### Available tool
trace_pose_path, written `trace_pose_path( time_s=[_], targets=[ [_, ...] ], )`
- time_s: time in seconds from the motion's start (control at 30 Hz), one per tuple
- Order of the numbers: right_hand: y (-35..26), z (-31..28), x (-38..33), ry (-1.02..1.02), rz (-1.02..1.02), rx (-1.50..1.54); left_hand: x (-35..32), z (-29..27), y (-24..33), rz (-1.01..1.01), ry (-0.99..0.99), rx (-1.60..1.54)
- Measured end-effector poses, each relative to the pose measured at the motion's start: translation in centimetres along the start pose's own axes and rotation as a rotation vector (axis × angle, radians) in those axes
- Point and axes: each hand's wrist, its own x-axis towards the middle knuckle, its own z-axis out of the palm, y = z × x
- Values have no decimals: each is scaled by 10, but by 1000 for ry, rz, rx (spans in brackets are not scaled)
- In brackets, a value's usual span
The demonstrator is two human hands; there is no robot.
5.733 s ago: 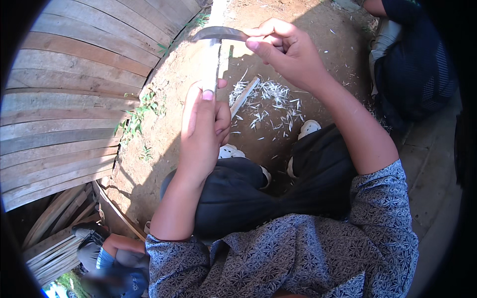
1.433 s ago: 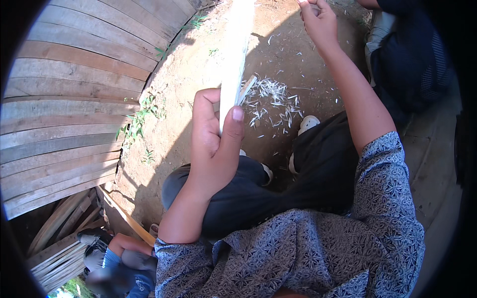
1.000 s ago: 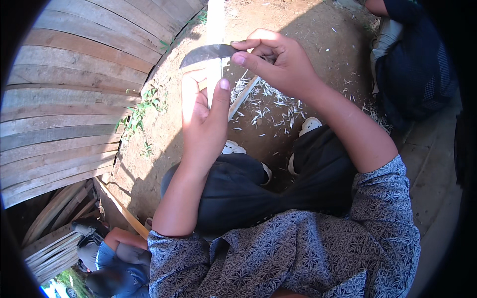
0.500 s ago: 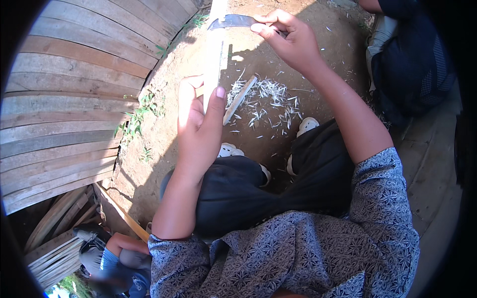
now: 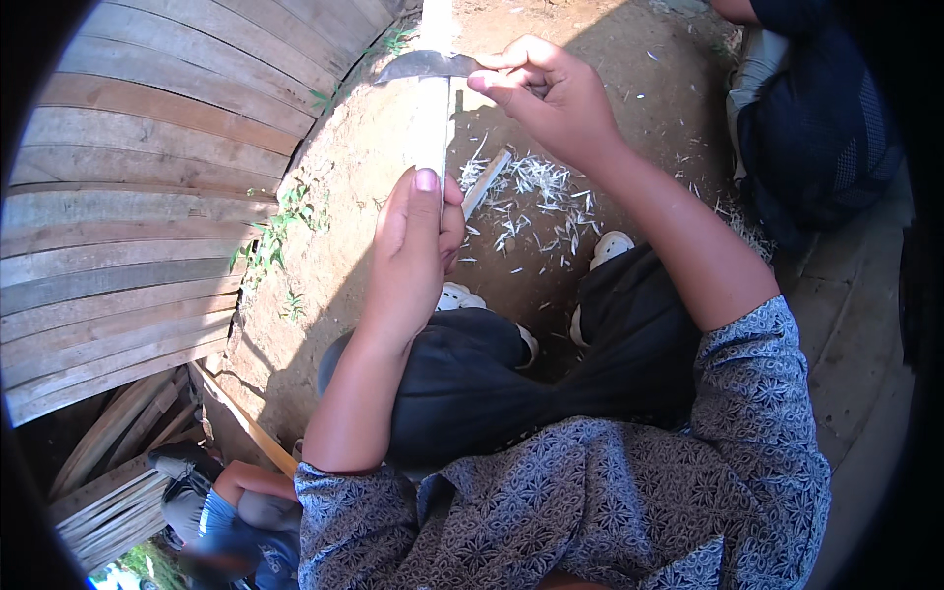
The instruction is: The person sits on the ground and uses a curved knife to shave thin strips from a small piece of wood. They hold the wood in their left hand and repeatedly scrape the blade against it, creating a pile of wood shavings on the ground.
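My left hand (image 5: 418, 251) is wrapped around the lower part of a pale flat bamboo strip (image 5: 433, 118) that stands upright in front of me and runs out of the top of the view. My right hand (image 5: 551, 93) grips the handle of a dark curved knife (image 5: 423, 67), whose blade lies across the strip above my left hand. Pale shavings (image 5: 536, 202) lie scattered on the dirt below the strip, between my white shoes (image 5: 610, 246). Another short pale strip piece (image 5: 487, 182) lies among the shavings.
A curved wall of grey wooden planks (image 5: 147, 206) stands to the left, with small green weeds (image 5: 275, 236) at its foot. A second person in dark clothing (image 5: 816, 128) sits at the upper right. Another person's arm and blue top (image 5: 236, 501) show at the lower left beside stacked slats.
My right hand has brought the knife back down the strip toward me, and the blade lies closer to my left hand than half a second ago. My left hand keeps its hold.
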Motion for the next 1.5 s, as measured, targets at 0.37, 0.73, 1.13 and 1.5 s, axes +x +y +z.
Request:
trace_pose_path(
  time_s=[0.37, 0.73, 1.13, 1.5],
  targets=[
    [39, -13, 21, -67, -38, -9, -1, -2, 13, -130, -45, -163],
    [109, -141, 53, 676, 176, -245, -18, -27, 14, 59, -79, -150],
    [-14, -1, -3, -45, -90, 36, -9, 3, 9, -9, -51, -95],
    [104, -130, 55, 709, 60, -139, -37, 10, 14, 67, -239, 37]
  ],
)
